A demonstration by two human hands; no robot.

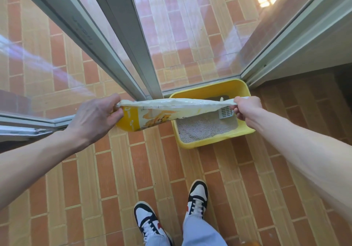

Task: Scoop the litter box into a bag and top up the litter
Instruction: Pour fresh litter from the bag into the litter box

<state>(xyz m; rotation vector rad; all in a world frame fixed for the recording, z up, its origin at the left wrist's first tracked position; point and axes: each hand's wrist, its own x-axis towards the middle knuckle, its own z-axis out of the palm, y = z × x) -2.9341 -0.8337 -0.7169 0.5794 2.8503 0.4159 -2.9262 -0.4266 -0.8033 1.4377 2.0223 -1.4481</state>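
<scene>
While I stand on the tiled floor (118, 169) by the sliding glass door (106, 42), my left hand (95, 118) pinches one end of the litter bag (152, 112), its fingers curled round the top edge. My right hand (247, 107) grips the other end, fingers closed tight on the plastic, so the bag's white top seam stretches flat between the two. Its yellow body, printed with an orange cat, hangs below the seam near my left hand. Under the bag's right end sits the yellow litter box (217, 143), pushed into the corner against the door frame, with grey litter (202, 127) spread across its bottom. A pale slotted scoop (225, 112) lies in the box, just beside my right hand. My two sneakers (198, 198) point toward the box.
</scene>
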